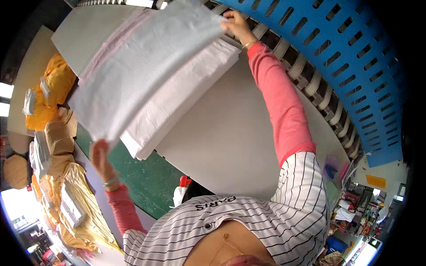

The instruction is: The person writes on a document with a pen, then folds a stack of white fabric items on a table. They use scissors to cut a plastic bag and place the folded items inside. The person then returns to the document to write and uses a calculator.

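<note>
A pale blue-white fabric sheet [146, 66] is stretched between my two hands, its surface slightly blurred by motion. My right hand [238, 29] pinches its far right edge, fingers closed on the cloth. At the near left corner my left hand [101, 162] is closed on the hem, though motion blur softens its fingers. Below the sheet lies a thick stack of folded white fabric [182, 95], partly covered by it. A strip of pinkish cloth [119, 39] shows along the sheet's far left side.
The stack rests on a grey tabletop [222, 128], beside a green surface [151, 177]. A white spray bottle [179, 193] with a red nozzle stands close to my body. A blue slotted panel [341, 66] curves along the right. Yellow cloth bundles [60, 84] lie at left.
</note>
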{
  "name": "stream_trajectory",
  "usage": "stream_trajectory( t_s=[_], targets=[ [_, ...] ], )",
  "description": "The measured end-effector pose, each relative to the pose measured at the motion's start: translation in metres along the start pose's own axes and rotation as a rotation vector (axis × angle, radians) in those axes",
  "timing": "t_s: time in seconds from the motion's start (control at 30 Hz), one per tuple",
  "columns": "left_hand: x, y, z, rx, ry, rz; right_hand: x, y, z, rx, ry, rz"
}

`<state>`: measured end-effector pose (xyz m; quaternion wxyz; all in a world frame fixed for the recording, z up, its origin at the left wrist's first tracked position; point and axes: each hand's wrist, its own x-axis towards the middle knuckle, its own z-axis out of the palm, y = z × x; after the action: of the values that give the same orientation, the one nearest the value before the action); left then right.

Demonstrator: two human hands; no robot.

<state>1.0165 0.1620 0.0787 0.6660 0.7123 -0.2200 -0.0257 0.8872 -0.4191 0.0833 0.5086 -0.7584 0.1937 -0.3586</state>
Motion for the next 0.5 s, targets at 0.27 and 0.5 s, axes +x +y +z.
stream_trajectory(
  t_s=[0.27,0.5],
  targets=[
    [-0.040,-0.039,0.029,0.270,-0.326,-0.326,-0.049,0.066,-0.016,-0.122,-0.053,0.158],
    [-0.004,-0.019,0.031,0.484,-0.521,-0.480,-0.057,0.074,-0.025,-0.167,-0.060,0.083]
  ],
)
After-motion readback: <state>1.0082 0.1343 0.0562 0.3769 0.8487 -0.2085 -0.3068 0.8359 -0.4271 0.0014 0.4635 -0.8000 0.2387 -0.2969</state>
